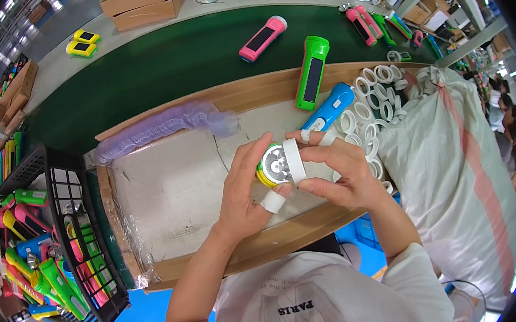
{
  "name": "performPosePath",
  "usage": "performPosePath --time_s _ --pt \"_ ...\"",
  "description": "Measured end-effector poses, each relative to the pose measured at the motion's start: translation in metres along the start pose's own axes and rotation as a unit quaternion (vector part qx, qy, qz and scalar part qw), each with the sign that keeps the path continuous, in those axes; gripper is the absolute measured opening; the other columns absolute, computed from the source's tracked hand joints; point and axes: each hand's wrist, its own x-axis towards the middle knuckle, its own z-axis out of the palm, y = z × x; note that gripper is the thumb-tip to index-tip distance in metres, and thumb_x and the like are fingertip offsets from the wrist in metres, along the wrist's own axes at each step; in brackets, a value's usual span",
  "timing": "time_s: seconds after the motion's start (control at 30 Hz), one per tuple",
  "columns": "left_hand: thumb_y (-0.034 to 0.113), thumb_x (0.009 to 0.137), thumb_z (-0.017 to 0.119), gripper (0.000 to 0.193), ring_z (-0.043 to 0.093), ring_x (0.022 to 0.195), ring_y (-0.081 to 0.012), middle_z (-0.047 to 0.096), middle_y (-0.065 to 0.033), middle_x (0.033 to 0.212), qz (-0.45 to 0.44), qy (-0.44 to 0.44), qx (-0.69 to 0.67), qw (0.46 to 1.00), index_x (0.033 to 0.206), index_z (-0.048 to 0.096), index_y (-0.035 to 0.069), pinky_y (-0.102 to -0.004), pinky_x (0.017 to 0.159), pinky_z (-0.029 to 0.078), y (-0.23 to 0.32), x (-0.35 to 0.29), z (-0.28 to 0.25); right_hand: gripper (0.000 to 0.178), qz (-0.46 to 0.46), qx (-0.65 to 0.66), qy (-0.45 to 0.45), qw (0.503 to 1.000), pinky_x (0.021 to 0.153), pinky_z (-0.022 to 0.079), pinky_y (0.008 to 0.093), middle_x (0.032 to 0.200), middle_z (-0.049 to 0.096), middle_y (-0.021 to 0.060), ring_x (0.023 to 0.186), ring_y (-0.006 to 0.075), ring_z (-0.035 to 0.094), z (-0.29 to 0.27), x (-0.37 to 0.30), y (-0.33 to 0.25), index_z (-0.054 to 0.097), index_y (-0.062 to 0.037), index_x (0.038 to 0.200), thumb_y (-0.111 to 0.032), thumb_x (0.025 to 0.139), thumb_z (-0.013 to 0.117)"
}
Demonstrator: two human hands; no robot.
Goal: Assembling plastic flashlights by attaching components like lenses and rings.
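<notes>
My left hand [239,194] is closed round a yellow-green flashlight [262,178], whose round silvery reflector face turns to the right. Most of the flashlight's body is hidden by the fingers. Between the fingertips and thumb of my right hand [345,174] is a white plastic ring [295,161], held on edge right beside the reflector; whether the two touch I cannot tell. White tape wraps my left thumb and some right fingers. Just beyond my right hand lie a blue flashlight [330,107] and a heap of loose white rings [362,112].
A shallow cardboard tray [167,188] lies below my hands, with a row of clear lenses [161,128] along its far side. Green [311,72] and pink [263,38] flashlights lie farther off. A black crate [88,239] of flashlights stands left, a white sack [445,174] right.
</notes>
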Motion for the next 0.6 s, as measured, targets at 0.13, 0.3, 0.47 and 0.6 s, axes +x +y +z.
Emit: performPosePath --time_s 0.13,0.3,0.47,0.6 --pt "0.008 0.076 0.077 0.062 0.055 0.113 -0.0272 0.056 -0.0141 0.122 0.016 0.016 -0.043 0.999 0.132 0.050 0.005 -0.0360 0.098 0.044 -0.006 -0.001 -0.002 0.038 0.006 0.090 0.026 0.996 0.090 0.053 0.0398 0.126 0.057 0.0235 0.105 0.0351 0.065 0.014 -0.010 0.015 0.066 0.0017 0.112 -0.010 0.079 0.077" --pt "0.008 0.077 0.078 0.059 0.054 0.115 -0.0262 0.055 -0.0135 0.125 0.011 0.011 -0.085 0.996 0.130 0.053 0.004 -0.0358 0.100 0.042 -0.010 -0.001 0.000 0.036 -0.036 0.119 0.085 0.989 0.088 0.054 0.0410 0.126 0.056 0.0246 0.106 0.0357 0.065 0.030 -0.018 0.026 0.066 0.0025 0.111 -0.009 0.078 0.076" --pt "0.002 0.077 0.073 0.057 0.053 0.117 -0.0256 0.054 -0.0140 0.127 -0.022 0.013 -0.077 0.997 0.130 0.053 0.002 -0.0358 0.101 0.041 -0.003 -0.002 -0.002 0.037 -0.058 0.017 0.071 0.996 0.083 0.056 0.0398 0.124 0.057 0.0223 0.101 0.0353 0.065 0.017 -0.003 0.009 0.066 -0.0006 0.108 -0.015 0.076 0.080" --pt "-0.004 0.075 0.067 0.060 0.051 0.119 -0.0244 0.052 -0.0137 0.129 -0.041 0.008 -0.113 0.993 0.132 0.052 0.001 -0.0347 0.102 0.039 -0.002 -0.003 -0.003 0.042 -0.071 -0.066 0.029 0.995 0.077 0.056 0.0384 0.118 0.059 0.0202 0.095 0.0339 0.065 0.009 0.008 -0.001 0.065 -0.0029 0.108 -0.021 0.074 0.082"
